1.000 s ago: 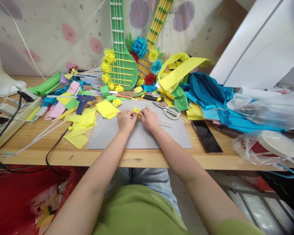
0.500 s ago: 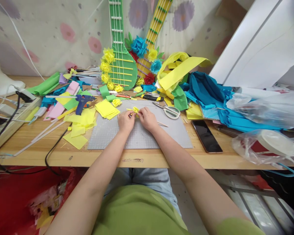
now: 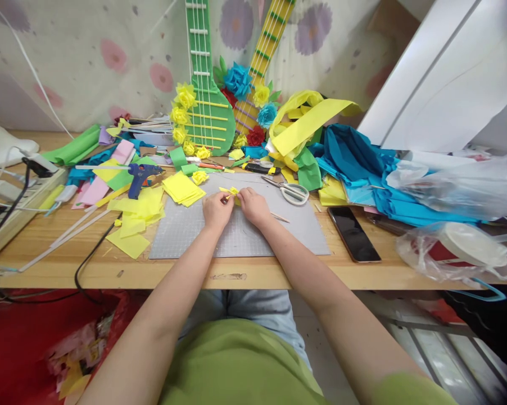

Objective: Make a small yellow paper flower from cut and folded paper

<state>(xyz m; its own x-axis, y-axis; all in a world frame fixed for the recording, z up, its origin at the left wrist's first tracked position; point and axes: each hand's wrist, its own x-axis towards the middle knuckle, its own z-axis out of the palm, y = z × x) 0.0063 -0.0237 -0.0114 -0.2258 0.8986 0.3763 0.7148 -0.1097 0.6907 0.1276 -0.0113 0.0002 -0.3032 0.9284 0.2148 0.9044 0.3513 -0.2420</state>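
Note:
Over a grey cutting mat (image 3: pixel 186 236), my left hand (image 3: pixel 218 209) and my right hand (image 3: pixel 253 206) meet with closed fingers on a small piece of yellow paper (image 3: pixel 231 192). Its folded or curled edges stick up between the fingertips; the rest is hidden. Left of my hands lie a stack of yellow paper squares (image 3: pixel 182 188) and a finished yellow paper flower (image 3: pixel 200 177). To the right rest white-handled scissors (image 3: pixel 294 194) and a thin pointed stick (image 3: pixel 280 217), partly behind my right hand.
Behind the mat stands a green paper lute-like instrument (image 3: pixel 214 121) with yellow flowers, beside a yellow one (image 3: pixel 262 62). A blue glue gun (image 3: pixel 139 179) lies left, a phone (image 3: pixel 354 233) right. Blue paper (image 3: pixel 354 154) and a plastic-wrapped cup (image 3: pixel 460 250) fill the right side.
My hands stay together at nearly the same spot, with slightly less of the yellow paper showing at the left fingertips. The whole view has shifted a little.

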